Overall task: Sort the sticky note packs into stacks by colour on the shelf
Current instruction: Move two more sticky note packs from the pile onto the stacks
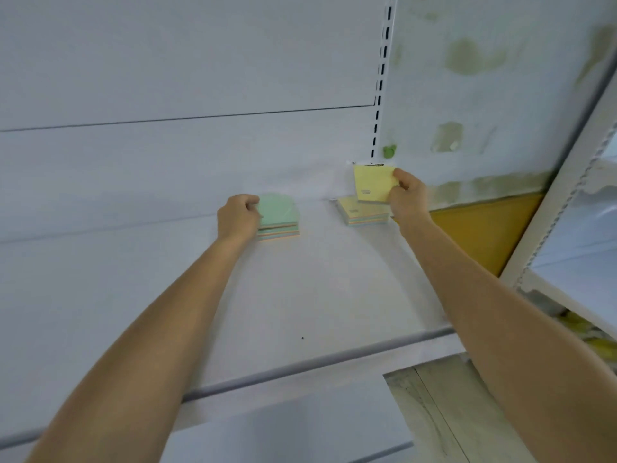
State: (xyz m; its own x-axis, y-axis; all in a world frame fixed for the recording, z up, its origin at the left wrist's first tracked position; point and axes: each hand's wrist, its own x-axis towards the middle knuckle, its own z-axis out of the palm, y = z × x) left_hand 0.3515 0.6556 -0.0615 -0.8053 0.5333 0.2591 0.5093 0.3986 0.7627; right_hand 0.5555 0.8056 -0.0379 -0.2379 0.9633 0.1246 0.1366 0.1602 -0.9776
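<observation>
On the white shelf (pixel 334 279) lie two low stacks of sticky note packs. The left stack (pixel 278 228) has a green pack (pixel 277 210) on top, and my left hand (pixel 238 217) grips that pack at its left edge. The right stack (pixel 362 213) shows a yellow top. Just above it my right hand (pixel 409 195) holds a yellow pack (pixel 374 183), tilted with its face toward me. Both stacks have pastel layers along their sides.
A slotted white upright (pixel 380 95) runs up the back panel behind the right stack. A stained side wall (pixel 484 95) and an orange panel (pixel 484 228) close off the right. Another shelf unit (pixel 574 245) stands at far right. The shelf's front lip (pixel 300 365) crosses below my arms.
</observation>
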